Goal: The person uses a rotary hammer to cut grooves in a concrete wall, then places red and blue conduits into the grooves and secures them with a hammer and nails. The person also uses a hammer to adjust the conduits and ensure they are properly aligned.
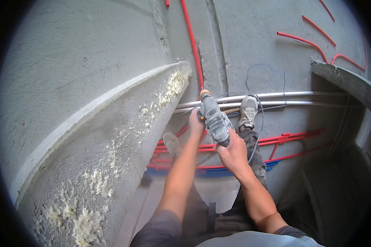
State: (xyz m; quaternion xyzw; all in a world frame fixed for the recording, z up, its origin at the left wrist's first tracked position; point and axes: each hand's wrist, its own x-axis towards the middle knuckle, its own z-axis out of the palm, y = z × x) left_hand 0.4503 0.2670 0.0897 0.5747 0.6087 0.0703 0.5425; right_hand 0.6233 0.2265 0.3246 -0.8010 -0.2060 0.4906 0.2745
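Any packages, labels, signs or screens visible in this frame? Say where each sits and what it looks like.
None can be made out. The view holds only a grey power tool gripped by the left hand and right hand, red conduits on the floor, and the grey plastered wall with yellowish foam patches.

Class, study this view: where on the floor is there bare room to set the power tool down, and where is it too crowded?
Bare concrete floor lies beyond the two pale pipes, between the long red conduit and the red loops at right. Crowded: the band of red and blue conduits under the feet, and around the power tool with its cable.
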